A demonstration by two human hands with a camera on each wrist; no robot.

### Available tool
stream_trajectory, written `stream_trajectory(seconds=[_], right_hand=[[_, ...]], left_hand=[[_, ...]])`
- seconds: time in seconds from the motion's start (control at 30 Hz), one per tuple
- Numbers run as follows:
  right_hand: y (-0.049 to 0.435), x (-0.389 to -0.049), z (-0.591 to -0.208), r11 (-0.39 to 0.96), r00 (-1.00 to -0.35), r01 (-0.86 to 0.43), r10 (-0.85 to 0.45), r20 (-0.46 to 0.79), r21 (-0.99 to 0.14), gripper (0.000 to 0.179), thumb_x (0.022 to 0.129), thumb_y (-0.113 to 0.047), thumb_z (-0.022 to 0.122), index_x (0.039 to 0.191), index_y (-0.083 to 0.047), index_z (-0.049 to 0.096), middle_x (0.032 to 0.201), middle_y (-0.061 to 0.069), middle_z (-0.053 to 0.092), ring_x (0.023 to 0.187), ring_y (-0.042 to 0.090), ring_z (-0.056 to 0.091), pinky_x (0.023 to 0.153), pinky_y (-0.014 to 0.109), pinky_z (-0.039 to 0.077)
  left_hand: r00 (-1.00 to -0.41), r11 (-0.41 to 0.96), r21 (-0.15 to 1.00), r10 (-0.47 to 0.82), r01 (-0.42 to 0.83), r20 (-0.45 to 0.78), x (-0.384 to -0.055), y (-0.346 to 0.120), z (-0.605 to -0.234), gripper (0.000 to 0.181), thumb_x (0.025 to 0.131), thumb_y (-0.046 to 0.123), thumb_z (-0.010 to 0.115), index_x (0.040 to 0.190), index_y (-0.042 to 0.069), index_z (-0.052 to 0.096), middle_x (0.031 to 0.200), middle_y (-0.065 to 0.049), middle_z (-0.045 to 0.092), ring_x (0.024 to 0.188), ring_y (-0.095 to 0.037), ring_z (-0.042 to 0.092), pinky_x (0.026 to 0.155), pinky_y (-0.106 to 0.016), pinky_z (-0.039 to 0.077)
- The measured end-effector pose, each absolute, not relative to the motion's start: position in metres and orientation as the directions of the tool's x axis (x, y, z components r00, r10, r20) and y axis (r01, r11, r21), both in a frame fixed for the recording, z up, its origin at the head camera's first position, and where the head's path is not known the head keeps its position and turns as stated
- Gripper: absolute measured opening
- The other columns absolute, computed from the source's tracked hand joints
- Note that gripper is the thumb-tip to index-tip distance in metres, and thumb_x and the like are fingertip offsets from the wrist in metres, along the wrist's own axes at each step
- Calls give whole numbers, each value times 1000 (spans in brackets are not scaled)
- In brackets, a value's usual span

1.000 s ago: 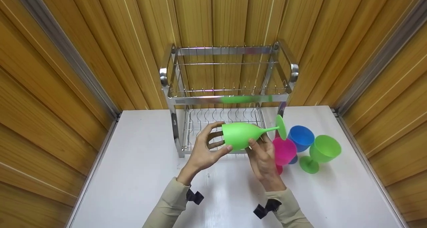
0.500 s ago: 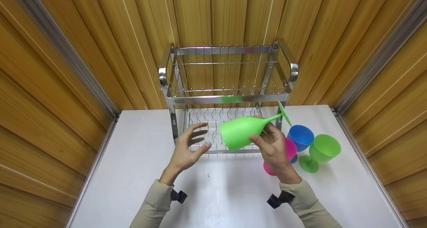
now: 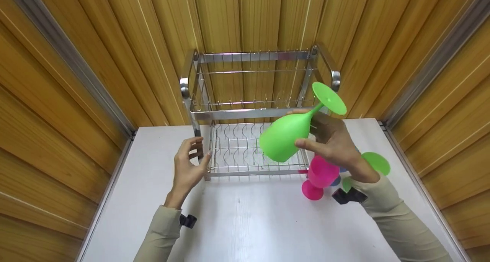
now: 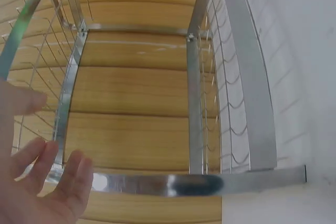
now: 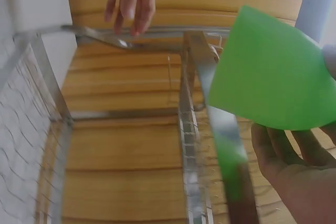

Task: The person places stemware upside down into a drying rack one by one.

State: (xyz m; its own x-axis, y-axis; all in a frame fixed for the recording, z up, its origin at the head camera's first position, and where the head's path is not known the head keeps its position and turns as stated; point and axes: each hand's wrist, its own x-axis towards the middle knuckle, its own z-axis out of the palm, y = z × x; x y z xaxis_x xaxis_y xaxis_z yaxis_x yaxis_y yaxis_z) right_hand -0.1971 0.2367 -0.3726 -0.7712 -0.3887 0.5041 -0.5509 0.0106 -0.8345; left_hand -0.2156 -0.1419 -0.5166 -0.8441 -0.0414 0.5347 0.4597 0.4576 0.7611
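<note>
My right hand (image 3: 333, 139) grips a light-green plastic goblet (image 3: 287, 135) around the bowl near the stem, thumb on the near side. The goblet is tilted, its mouth down to the left and its round foot up to the right, in front of the upper shelf of a two-tier metal dish rack (image 3: 245, 114). In the right wrist view the goblet's bowl (image 5: 273, 72) fills the right side, fingers beneath it. At the rack's left front post, my left hand (image 3: 188, 170) holds nothing, its fingers loosely bent; in the left wrist view its fingertips overlap the post (image 4: 142, 183).
A pink goblet (image 3: 323, 172) stands on the white table (image 3: 245, 223) by the rack's right front corner. Behind the right wrist, a blue goblet and another green goblet (image 3: 377, 163) are partly hidden. Wood-look panels (image 3: 260, 17) enclose the back and sides.
The left hand has let go of the goblet's rim and moved left to the rack's post. The right hand has lifted the goblet up and right, tipping its mouth further down.
</note>
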Motion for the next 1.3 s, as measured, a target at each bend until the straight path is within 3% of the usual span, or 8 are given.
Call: stream_trajectory(seconds=[0.13, 0.37, 0.67, 0.87, 1.0, 1.17, 1.3], right_hand=[[243, -206, -346, 89, -781, -542, -420, 462, -836, 71, 84, 16, 78, 149, 1, 54, 141, 13, 68, 130, 24, 68, 108, 32, 58], [248, -222, -307, 242, -752, -615, -465, 467, -751, 83, 82, 11, 83, 155, -7, 49, 139, 10, 70, 128, 21, 69, 106, 26, 59], [246, -239, -263, 369, -731, -664, -502, 462, -650, 72, 83, 3, 88, 148, -5, 56, 134, 5, 72, 124, 16, 71, 107, 31, 59], [242, -259, -238, 454, -783, -615, -446, 433, -645, 63, 86, -9, 90, 142, -8, 63, 133, 6, 71, 123, 20, 70, 107, 31, 59], [240, -274, -231, 525, -821, -571, -392, 415, -631, 60, 87, -17, 90, 141, -8, 65, 133, 8, 71, 125, 28, 69, 108, 39, 60], [236, -296, -237, 617, -882, -468, -283, 377, -633, 62, 88, -28, 88, 141, -6, 63, 139, 12, 68, 130, 36, 67, 111, 53, 57], [237, -315, -248, 639, -925, -372, -192, 329, -674, 69, 89, -31, 87, 144, -2, 59, 146, 17, 64, 134, 40, 64, 114, 54, 54]], left_hand=[[-852, 515, 765, -119, 385, 510, -220, -149, -522, 53, 89, 2, 82, 137, -3, 60, 131, -22, 63, 115, -40, 70, 88, -53, 66], [-908, 535, 816, -196, 217, 370, -226, -149, -534, 71, 91, 8, 81, 152, -2, 45, 148, -24, 51, 123, -45, 63, 96, -59, 60], [-936, 465, 860, -161, 208, 314, -238, -149, -540, 57, 97, -2, 69, 151, -5, 50, 144, -27, 63, 112, -47, 74, 93, -58, 64], [-937, 425, 886, -193, 187, 291, -246, -151, -543, 55, 95, -7, 70, 147, -4, 55, 136, -30, 67, 104, -46, 77, 88, -48, 67], [-940, 414, 897, -219, 153, 261, -249, -152, -546, 55, 94, -6, 73, 146, 0, 58, 130, -27, 72, 97, -42, 79, 82, -41, 69], [-941, 442, 886, -222, 137, 257, -248, -154, -549, 56, 94, -4, 74, 147, 2, 59, 127, -27, 74, 93, -40, 80, 79, -42, 69], [-941, 464, 876, -220, 130, 256, -249, -153, -550, 53, 95, -2, 73, 146, 4, 60, 126, -25, 75, 91, -38, 81, 80, -45, 69]])
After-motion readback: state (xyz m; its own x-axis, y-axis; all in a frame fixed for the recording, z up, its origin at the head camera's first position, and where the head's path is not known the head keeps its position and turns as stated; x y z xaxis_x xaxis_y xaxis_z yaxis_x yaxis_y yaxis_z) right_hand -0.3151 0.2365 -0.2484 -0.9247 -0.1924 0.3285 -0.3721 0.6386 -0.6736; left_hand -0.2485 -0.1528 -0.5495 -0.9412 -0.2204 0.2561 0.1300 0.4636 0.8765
